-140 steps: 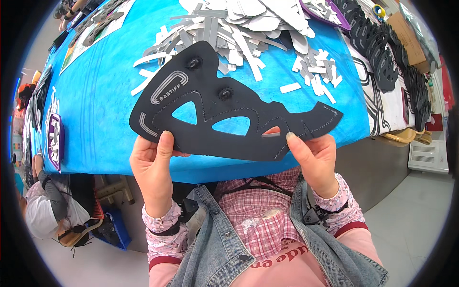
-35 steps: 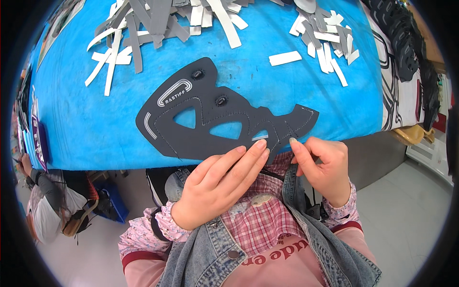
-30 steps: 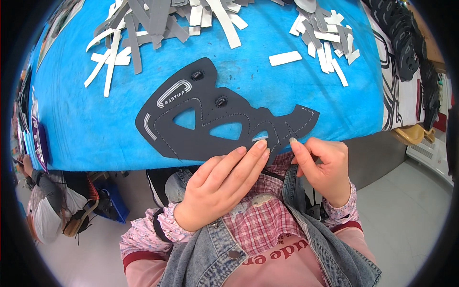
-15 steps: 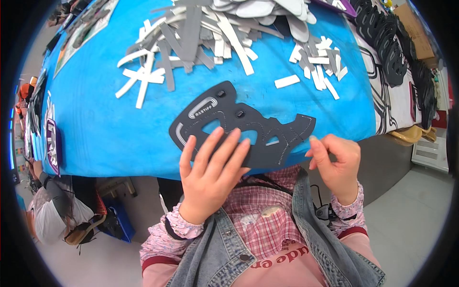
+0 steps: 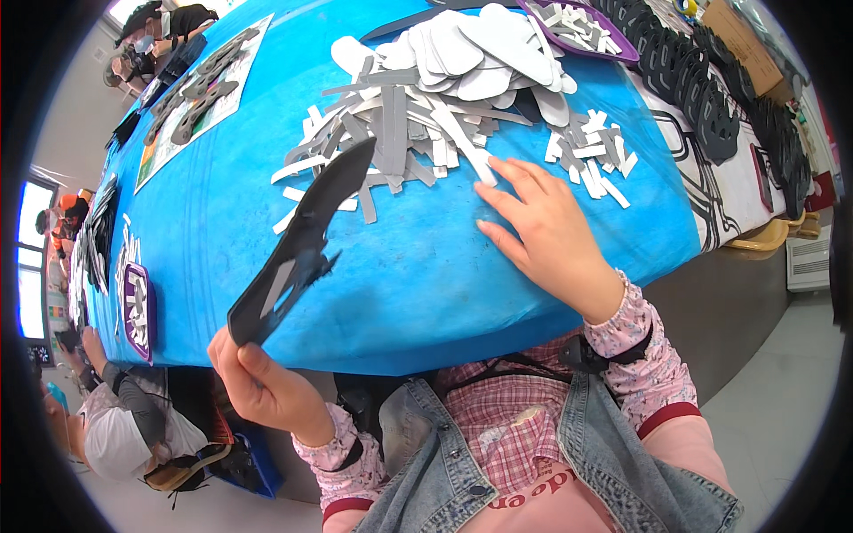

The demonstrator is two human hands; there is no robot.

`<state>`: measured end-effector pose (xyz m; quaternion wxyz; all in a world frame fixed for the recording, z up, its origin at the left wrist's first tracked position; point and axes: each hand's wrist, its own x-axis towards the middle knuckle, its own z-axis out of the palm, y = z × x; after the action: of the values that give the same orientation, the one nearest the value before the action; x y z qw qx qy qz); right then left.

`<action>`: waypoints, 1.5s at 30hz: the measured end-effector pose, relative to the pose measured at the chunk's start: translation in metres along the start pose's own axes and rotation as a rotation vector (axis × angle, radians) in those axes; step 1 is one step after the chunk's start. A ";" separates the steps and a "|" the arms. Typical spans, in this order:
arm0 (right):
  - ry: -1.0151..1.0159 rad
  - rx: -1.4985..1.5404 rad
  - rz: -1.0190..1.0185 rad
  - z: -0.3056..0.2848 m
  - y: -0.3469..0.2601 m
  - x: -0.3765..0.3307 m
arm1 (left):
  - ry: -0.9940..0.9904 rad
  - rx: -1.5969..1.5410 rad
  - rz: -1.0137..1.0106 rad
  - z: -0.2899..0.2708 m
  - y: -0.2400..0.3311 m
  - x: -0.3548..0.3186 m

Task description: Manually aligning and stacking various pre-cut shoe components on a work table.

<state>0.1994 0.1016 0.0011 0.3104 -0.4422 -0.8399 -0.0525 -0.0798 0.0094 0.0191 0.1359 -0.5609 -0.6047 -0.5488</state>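
My left hand (image 5: pixel 259 382) grips the near end of a flat black cut-out piece (image 5: pixel 300 242) and holds it edge-on above the near left of the blue table (image 5: pixel 204 222). My right hand (image 5: pixel 546 233) reaches out over the table with its fingers spread, its fingertips at the edge of a heap of grey and white strips (image 5: pixel 404 133). It holds nothing.
White oval pieces (image 5: pixel 480 58) lie behind the strips. A purple tray (image 5: pixel 577 22) with strips stands at the back. Black cut-out pieces (image 5: pixel 711 98) line the right side on a printed sheet. Other people sit at the far left (image 5: pixel 115 426) and back left (image 5: pixel 155 40).
My left hand took over the black piece and swung it left, turning it edge-on. My right hand let go of it and moved forward to the strip heap.
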 end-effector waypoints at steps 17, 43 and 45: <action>-0.168 0.240 -0.022 -0.035 0.008 -0.032 | 0.115 -0.048 -0.249 -0.002 0.002 -0.007; -0.288 1.492 0.413 -0.072 -0.024 -0.046 | -0.311 0.179 0.865 0.029 0.072 -0.018; -0.344 1.537 0.607 -0.084 -0.025 -0.043 | -0.277 0.155 0.881 0.038 0.066 -0.018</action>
<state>0.2375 0.0252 0.0489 0.3934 -0.3161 -0.5223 0.6874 -0.0020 0.0154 0.0255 0.3156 -0.8203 -0.3607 -0.3121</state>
